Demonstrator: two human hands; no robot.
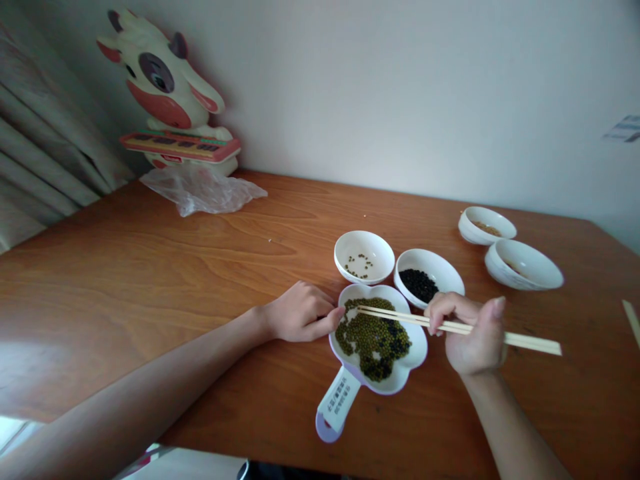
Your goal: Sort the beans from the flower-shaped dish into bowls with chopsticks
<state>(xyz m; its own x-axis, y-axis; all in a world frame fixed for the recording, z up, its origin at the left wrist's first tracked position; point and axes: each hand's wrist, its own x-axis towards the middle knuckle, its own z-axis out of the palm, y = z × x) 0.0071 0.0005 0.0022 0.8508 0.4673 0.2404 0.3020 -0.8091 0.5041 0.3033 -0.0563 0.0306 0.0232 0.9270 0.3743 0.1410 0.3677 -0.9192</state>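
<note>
My right hand (470, 330) grips a pair of wooden chopsticks (530, 343). Their tips reach into a white flower-shaped dish (419, 350) with a purple-edged, labelled handle (339, 400). Inside the dish lie many mung beans (367, 333), mixed with small black beans (399, 339) toward its right side. Whether the tips pinch a bean is too small to tell. My left hand (305, 313) rests on the table with curled fingers, holding the dish's left rim. Just behind the dish stand a white bowl (367, 241) with several mung beans and another white bowl (447, 270) with black beans.
Two more white bowls, one at the back (467, 230) and one nearer (540, 267), stand at the right with tan contents. A cow-shaped toy keyboard (175, 143) and a crumpled plastic bag (205, 191) are at the back left. The wall borders the wooden table (200, 267).
</note>
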